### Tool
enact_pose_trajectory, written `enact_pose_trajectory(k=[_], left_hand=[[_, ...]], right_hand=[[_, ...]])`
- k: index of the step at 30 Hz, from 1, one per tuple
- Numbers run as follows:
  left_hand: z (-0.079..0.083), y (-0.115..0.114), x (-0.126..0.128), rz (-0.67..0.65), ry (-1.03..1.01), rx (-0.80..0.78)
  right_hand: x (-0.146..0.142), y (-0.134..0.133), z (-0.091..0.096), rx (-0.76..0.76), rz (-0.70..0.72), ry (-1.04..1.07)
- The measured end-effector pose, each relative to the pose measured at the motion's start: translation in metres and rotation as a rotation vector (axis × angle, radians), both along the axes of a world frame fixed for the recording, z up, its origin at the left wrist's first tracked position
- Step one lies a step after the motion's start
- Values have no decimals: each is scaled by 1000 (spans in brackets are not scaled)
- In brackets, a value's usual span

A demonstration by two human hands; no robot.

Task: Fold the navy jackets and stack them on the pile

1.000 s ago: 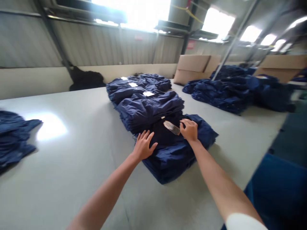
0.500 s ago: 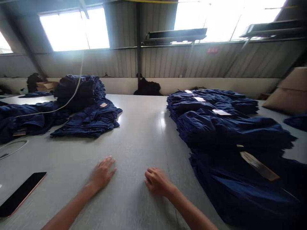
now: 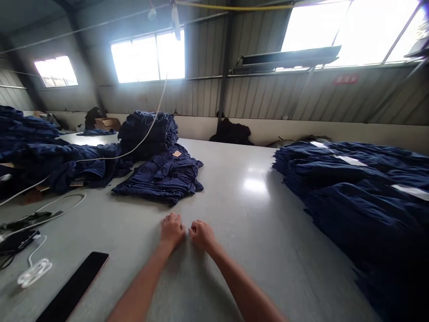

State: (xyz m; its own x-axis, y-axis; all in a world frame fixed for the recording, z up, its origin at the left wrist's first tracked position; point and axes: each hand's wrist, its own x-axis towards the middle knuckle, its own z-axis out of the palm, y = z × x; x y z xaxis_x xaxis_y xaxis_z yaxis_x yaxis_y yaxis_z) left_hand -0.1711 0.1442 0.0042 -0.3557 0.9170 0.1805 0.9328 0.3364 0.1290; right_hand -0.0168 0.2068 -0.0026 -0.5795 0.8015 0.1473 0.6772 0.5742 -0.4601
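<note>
Hands, two, left [image 3: 172, 230] and right [image 3: 201, 234], curled (cannot tell if gripping), one phone [image 3: 75, 284], three white labels [image 3: 351, 160] on navy garments [image 3: 351, 210].

This looks like a garment workshop or a clothing factory floor: a broad, pale tabletop [image 3: 234, 214] carries thick stacks of dark blue garments [image 3: 157, 176], several with pale paper slips [image 3: 351, 160] lying on them. The building is industrial, with ribbed metal walls [image 3: 258, 96], a dark steel post [image 3: 226, 62] and high windows [image 3: 142, 58], and a cardboard box [image 3: 107, 123] sits farther back.
</note>
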Motion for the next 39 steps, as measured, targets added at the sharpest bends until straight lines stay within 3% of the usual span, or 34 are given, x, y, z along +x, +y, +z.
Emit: enact_pose_trajectory(k=[3,7,10,14,20,26,31,35,39], left_hand=[[-13,16,-7,-34,-27,62],[-21,18,-17,-47,-55,94],[-23,20,-19,-38,-77,111],[-25,23,-20,-50,-100,145],[-24,22,-21,-68,-107,137],[-22,21,-21,-53,-114,135],[-22,19,-19,-45,-108,133],[-16,15,-16,-14,-106,120],[-4,6,-13,-14,-342,156]], right_hand=[[-47,53,-2,24,-73,22],[-100,126,10,102,-151,39],[-133,165,18,146,-182,44],[-160,190,12,130,-199,25],[-162,201,0,145,-246,8],[-141,199,15,205,-226,87],[-87,181,20,224,-256,176],[-19,140,15,245,-276,232],[58,77,5,256,-286,261]])
